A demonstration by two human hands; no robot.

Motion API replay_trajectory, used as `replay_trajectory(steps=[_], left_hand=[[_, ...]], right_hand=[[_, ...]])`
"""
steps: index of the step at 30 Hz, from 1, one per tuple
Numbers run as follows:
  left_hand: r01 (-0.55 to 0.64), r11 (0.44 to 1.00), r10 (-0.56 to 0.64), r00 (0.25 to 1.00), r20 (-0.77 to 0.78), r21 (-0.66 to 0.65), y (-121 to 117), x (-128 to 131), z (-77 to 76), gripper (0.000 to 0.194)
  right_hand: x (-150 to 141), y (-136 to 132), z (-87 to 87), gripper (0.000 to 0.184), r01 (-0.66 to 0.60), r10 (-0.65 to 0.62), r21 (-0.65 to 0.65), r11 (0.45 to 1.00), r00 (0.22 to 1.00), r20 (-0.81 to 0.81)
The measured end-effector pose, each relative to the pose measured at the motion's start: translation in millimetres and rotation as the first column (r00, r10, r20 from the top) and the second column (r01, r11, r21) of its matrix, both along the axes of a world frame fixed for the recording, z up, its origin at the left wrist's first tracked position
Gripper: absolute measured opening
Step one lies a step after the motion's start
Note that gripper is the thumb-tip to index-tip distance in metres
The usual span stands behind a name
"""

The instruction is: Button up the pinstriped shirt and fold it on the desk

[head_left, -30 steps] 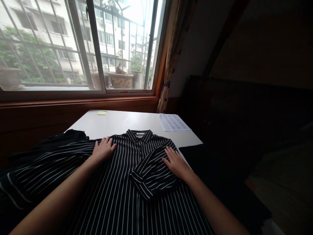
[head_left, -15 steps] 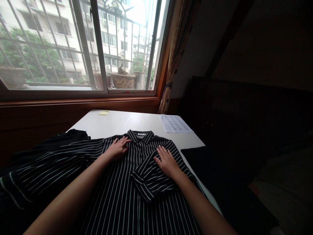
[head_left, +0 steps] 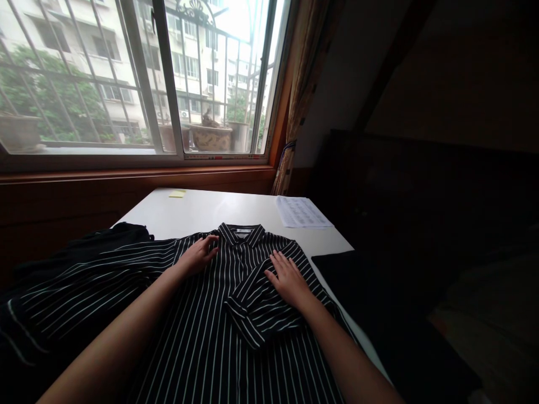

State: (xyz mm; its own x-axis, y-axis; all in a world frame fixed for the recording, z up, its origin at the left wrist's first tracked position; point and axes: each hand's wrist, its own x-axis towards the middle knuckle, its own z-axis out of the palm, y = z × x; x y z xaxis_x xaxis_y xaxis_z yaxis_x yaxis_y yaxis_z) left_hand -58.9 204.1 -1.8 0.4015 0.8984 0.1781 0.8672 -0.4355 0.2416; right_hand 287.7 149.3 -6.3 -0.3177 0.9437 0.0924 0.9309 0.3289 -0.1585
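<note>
Over striped shirt (head_left: 210, 320) | left hand (head_left: 197, 256) half-curled, contact unclear | right hand (head_left: 288, 279) flat, touching

Daylight pours through the wide, grey-framed sliding window (head_left: 168, 84) beyond the far edge of the white, flat worktop (head_left: 202, 210), laying a soft pale glare across its far half. The pale sky (head_left: 238, 22) is blown out, the leafy green foliage (head_left: 50, 95) hazy. Past the worktop's right edge, nearly everything sinks into black. The black, white-striped cloth shirt (head_left: 214, 314) darkens beyond the left edge; wide-angle distortion slants the window.
</note>
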Motion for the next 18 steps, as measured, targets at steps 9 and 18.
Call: replay_trajectory(steps=[9,18], left_hand=[[-0.052,0.998,0.046,0.992,-0.116,-0.044,29.0,1.9,-10.0,0.057],[-0.139,0.988,0.125,0.975,-0.184,-0.067,42.6,-1.3,-10.7,0.064]], right_hand=[[0.1,0.4,1.2,0.072,-0.001,0.001,-0.013,1.000,1.000,0.008],[2.8,-0.8,1.8,0.073,0.006,-0.006,-0.007,1.000,1.000,0.005]])
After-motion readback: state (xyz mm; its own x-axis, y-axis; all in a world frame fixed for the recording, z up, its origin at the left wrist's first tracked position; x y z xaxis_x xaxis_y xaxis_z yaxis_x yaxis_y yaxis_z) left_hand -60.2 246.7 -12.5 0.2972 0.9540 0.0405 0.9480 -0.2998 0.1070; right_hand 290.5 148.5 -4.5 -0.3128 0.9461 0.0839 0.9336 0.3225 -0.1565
